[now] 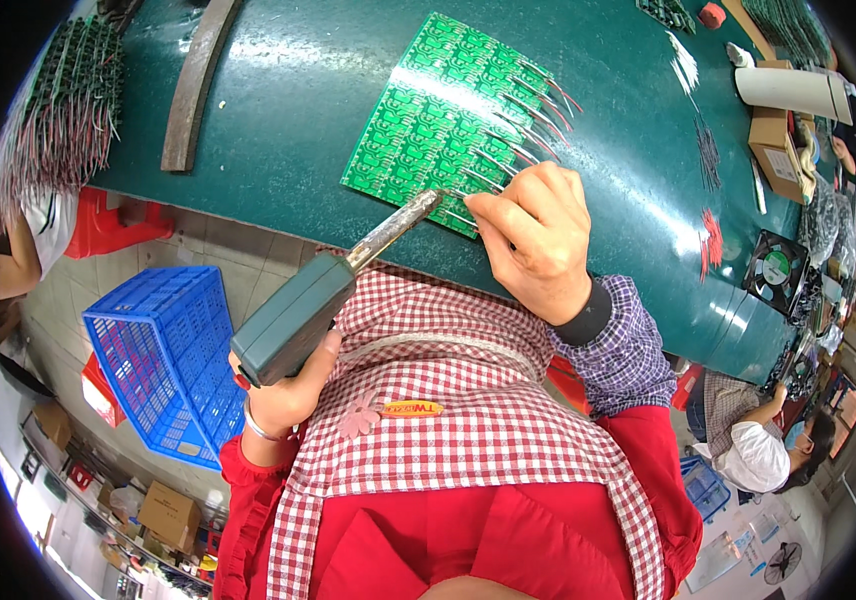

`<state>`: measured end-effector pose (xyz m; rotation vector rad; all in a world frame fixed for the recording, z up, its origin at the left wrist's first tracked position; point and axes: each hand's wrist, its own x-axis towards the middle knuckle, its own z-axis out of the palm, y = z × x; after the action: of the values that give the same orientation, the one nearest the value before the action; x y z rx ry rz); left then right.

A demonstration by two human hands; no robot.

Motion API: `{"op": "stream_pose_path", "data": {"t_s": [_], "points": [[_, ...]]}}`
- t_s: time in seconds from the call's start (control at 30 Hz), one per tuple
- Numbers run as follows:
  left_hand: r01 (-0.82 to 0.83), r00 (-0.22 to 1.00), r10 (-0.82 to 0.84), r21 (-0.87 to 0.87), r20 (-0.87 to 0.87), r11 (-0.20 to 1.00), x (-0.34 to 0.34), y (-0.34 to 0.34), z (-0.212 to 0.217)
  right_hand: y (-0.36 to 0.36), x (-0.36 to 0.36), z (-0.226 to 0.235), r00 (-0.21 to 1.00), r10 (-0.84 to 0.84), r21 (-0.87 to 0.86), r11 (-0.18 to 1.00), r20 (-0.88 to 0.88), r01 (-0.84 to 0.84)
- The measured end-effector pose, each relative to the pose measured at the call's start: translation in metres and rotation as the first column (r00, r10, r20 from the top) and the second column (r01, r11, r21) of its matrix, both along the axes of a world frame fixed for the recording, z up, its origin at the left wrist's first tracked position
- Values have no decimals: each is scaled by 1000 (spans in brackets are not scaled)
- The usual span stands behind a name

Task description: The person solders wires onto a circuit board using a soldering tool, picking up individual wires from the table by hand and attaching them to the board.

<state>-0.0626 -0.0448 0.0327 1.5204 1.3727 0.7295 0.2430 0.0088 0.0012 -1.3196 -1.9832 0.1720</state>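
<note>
My left hand (293,395) is wrapped round the handle of a dark green soldering gun (293,318). Its metal barrel reaches up and to the right, the tip meeting the near right part of a green circuit board panel (418,115). Thumb and forefinger of my right hand (543,235) pinch a thin wire at the board's right edge, close to that tip; the fingers cover most of the wire. Further up the same edge, several red, black and white wires (548,112) stick out in a row. The panel lies flat on the green table (288,120).
A flat bar (193,95) lies left of the panel, beyond it hang wired boards (68,110). To the right are black wires (708,155), red wires (711,240), a black fan (776,270) and a cardboard box (778,155). A blue crate (163,350) stands below left. Other people sit nearby.
</note>
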Motion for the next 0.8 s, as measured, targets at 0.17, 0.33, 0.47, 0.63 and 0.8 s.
{"op": "stream_pose_path", "data": {"t_s": [0.17, 0.33, 0.47, 0.63, 0.8], "points": [[8, 1000, -8, -37, -5, 999, 2, 3, 2, 1, 0, 1, 1000, 1, -4, 1000, 7, -1], [39, 999, -39, -3, -7, 999, 1, 3, 0, 1, 0, 0, 1000, -5, 2, 1000, 1, 5], [8, 1000, -8, -8, 24, 1000, -1, -2, -2, 0, -1, 0, 1000, -6, 8, 1000, 3, 6], [-48, 998, 50, -59, 31, 997, -1, -4, -3, 2, 0, -1, 1000, -1, 6, 1000, 5, 1], [-84, 996, 85, -72, 19, 994, 1, -3, -3, 2, 0, -1, 1000, -4, 7, 1000, 5, 4]]}}
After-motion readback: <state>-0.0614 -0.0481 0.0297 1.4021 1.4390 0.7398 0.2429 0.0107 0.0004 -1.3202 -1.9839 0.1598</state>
